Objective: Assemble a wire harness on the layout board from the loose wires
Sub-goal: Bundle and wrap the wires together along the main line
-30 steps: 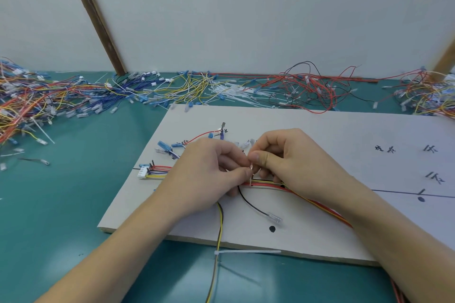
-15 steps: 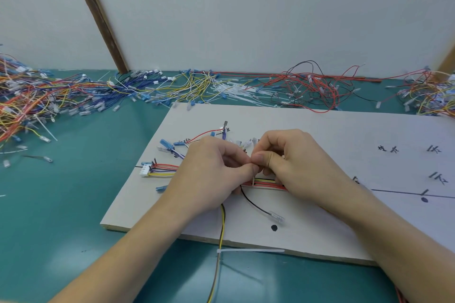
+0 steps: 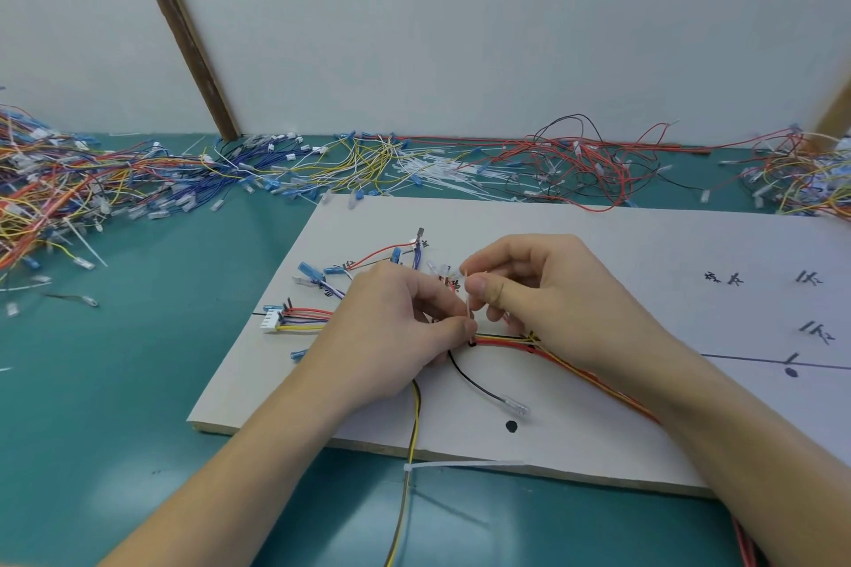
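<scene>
Our left hand [image 3: 396, 331] still pinched the bundle [image 3: 502, 340] on the board [image 3: 644, 244]; our right hand [image 3: 543, 290] had lifted, drawing the tie [image 3: 468, 304] upward between fingertips, so we judged this cinch nearly tight

Looking forward and down from head height, sitting close over the white layout board [image 3: 598, 244], facing a pale wall [image 3: 460, 37] behind.
</scene>
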A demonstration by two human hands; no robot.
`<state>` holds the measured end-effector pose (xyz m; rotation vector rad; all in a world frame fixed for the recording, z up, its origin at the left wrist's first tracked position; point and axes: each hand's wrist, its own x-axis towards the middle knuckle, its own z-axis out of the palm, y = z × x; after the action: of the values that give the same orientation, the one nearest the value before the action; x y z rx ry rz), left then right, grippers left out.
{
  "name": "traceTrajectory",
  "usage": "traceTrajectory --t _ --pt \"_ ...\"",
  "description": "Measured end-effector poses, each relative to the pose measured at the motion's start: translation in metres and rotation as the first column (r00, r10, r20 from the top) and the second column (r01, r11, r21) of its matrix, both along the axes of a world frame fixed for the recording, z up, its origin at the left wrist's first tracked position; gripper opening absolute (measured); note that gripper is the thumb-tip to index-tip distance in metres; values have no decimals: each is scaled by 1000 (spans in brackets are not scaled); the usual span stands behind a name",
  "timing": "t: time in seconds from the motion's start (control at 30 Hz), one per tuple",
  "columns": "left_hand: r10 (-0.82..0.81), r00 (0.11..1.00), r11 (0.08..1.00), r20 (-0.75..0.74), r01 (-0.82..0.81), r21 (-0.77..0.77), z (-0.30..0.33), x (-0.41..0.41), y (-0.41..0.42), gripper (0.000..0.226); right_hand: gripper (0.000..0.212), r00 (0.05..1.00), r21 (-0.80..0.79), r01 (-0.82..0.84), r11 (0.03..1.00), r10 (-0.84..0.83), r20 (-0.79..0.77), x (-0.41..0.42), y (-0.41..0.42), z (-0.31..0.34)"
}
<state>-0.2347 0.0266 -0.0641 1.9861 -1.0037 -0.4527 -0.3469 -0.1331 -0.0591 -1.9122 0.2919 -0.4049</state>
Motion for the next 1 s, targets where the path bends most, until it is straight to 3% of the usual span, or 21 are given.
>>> traceTrajectory --t 0.27,0.67,0.77,1.0 --pt "-54 996 998 64 52 21 -1 0 3 10 15 999 -184 -41 982 37 -26 1 3 2" --pt "-58 982 998 181 50 49 1 -3 0 9 28 999 -180 43 983 -39 26 -1 9 2" --pt "-48 980 997 195 35 70 1 -3 -1 8 27 995 -234 73 969 -55 81 -2 11 5" --pt "4 972 994 236 -29 101 -3 -5 -2 6 22 992 -189 69 980 -47 114 -4 11 6"
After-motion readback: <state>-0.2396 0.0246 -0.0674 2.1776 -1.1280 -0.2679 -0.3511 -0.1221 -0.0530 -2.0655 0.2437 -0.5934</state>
